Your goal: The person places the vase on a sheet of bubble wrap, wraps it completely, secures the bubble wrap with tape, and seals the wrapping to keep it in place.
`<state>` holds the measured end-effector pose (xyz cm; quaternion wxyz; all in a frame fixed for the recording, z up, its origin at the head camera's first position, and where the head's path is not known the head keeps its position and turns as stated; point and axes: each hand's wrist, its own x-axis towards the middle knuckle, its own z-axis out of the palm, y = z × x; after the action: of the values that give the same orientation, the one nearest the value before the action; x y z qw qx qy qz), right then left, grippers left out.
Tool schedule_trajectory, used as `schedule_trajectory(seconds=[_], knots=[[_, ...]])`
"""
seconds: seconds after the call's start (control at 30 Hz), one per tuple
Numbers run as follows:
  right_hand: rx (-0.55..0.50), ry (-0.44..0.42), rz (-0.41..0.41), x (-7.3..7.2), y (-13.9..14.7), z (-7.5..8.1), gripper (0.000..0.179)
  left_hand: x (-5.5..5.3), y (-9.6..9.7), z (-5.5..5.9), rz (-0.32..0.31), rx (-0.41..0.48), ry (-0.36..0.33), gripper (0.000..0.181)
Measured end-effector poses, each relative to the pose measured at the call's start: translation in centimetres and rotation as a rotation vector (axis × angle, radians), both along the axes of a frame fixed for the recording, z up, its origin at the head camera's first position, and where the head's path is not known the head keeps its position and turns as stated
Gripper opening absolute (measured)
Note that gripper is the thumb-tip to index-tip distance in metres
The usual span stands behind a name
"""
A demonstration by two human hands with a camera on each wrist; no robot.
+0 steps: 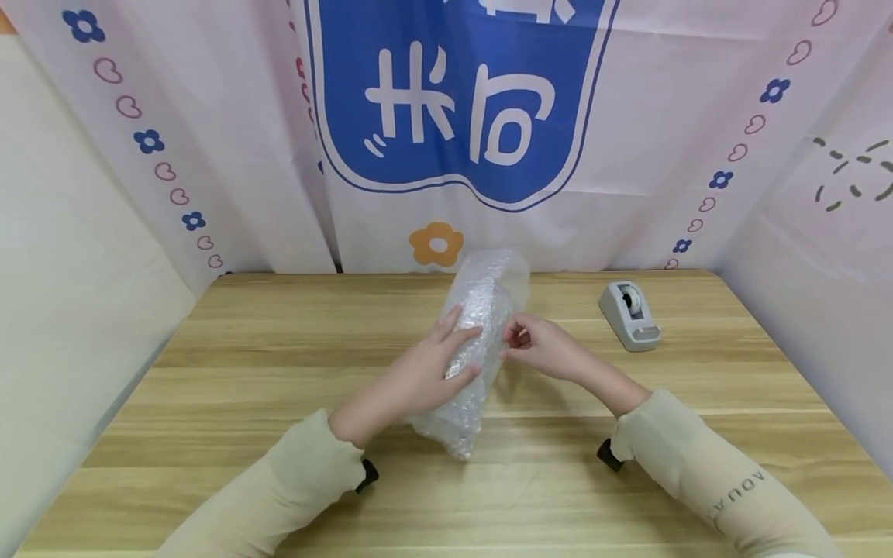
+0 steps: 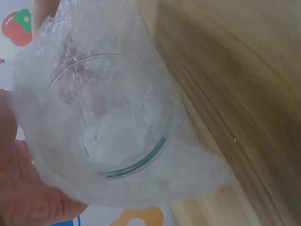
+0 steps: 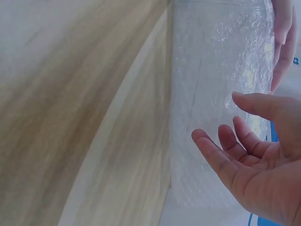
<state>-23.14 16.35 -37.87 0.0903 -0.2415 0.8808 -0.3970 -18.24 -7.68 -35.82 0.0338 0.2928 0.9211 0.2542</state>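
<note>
A bundle of clear bubble wrap [image 1: 481, 341] lies on the wooden table, one end towards the back. Through its near end, the left wrist view shows the round rim of a clear glass vessel [image 2: 136, 165]; its full shape is hidden by the wrap. My left hand [image 1: 432, 368] rests on the bundle's upper left side with its fingers spread. Close by the bundle's right side is my right hand [image 1: 540, 345]. In the right wrist view its fingers [image 3: 216, 160] are loosely bent, the thumb stands apart, and nothing is between them.
A grey tape dispenser [image 1: 630, 316] with a roll in it stands at the back right of the table [image 1: 230, 349]. Behind the table hangs a printed cloth [image 1: 656, 155], and the bundle's far end comes close to it. Pale walls stand at both sides.
</note>
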Motion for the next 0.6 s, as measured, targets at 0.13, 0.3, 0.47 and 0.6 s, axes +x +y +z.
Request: schedule_trajectory(seconds=[0.13, 0.3, 0.47, 0.6], knots=[[-0.004, -0.014, 0.016, -0.4, 0.0, 0.0, 0.015, 0.4, 0.2, -0.1, 0.007, 0.008, -0.017, 0.062], [-0.006, -0.005, 0.045, -0.7, 0.2, 0.0, 0.016, 0.8, 0.2, -0.1, 0.003, 0.025, -0.057, 0.064], [0.034, 0.028, 0.092, -0.8, 1.2, -0.1, 0.020, 1.2, -0.3, -0.1, -0.001, 0.046, -0.059, 0.065], [0.118, 0.074, 0.078, -1.0, 2.5, 0.5, 0.033, 0.7, -1.3, 0.2, 0.019, 0.012, -0.012, 0.070]])
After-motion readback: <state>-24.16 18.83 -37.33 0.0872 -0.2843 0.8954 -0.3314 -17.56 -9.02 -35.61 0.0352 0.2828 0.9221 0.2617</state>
